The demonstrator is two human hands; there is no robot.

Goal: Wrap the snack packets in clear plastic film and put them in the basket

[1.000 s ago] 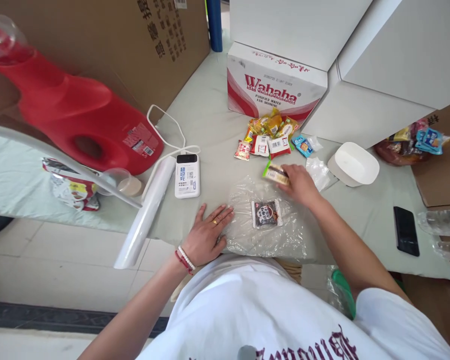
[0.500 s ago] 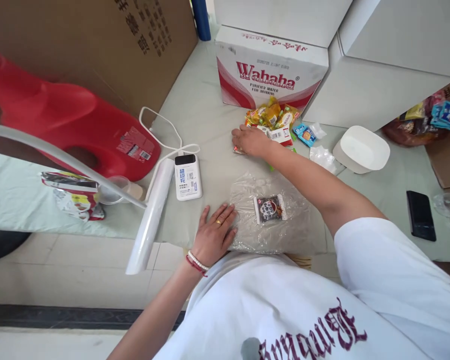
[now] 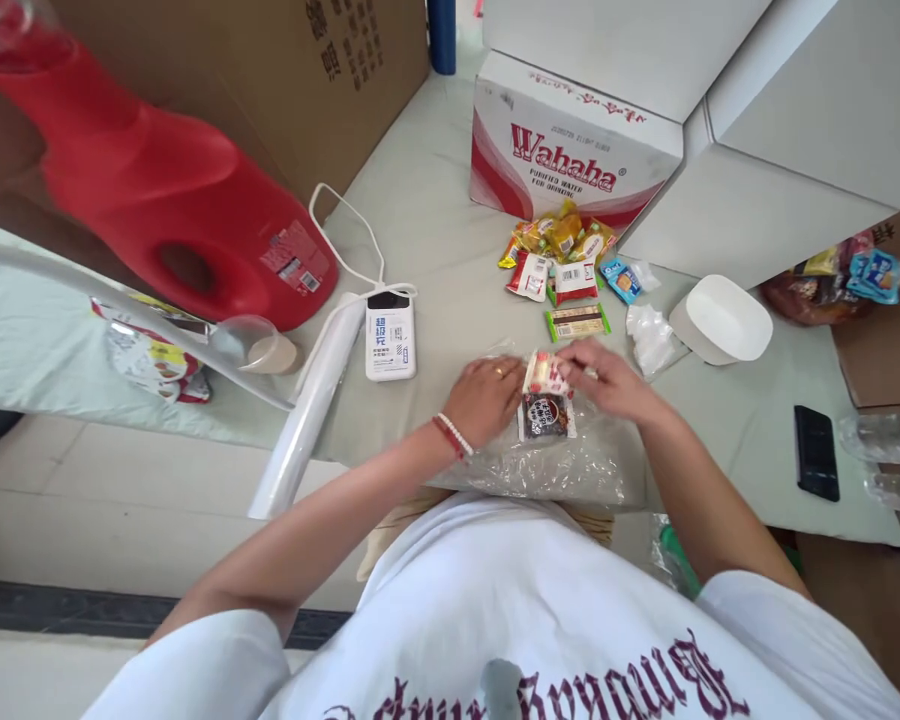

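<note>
A cream-and-red snack packet point(image 3: 546, 372) lies just above a dark snack packet point(image 3: 546, 416) on a sheet of clear plastic film point(image 3: 570, 468). My right hand point(image 3: 604, 378) pinches the cream packet at its right edge. Flat on the film, my left hand point(image 3: 487, 398) has its fingers stretched out, with the fingertips at the left side of the packets. Beyond the hands are a green-edged snack packet point(image 3: 579, 322), two red-and-white packets and a heap of yellow snack packets point(image 3: 562, 235).
Behind the snacks stands a Wahaha water box point(image 3: 570, 145). To the right are a white plastic bowl point(image 3: 722, 320) and a phone point(image 3: 817, 452). A power bank point(image 3: 390, 340), a film roll point(image 3: 311, 405) and a red jug point(image 3: 217, 220) stand or lie leftward.
My right hand has come back from the snack pile with the cream-and-red packet, now beside the dark one. My left hand has moved right and forward over the film. The view has shifted.
</note>
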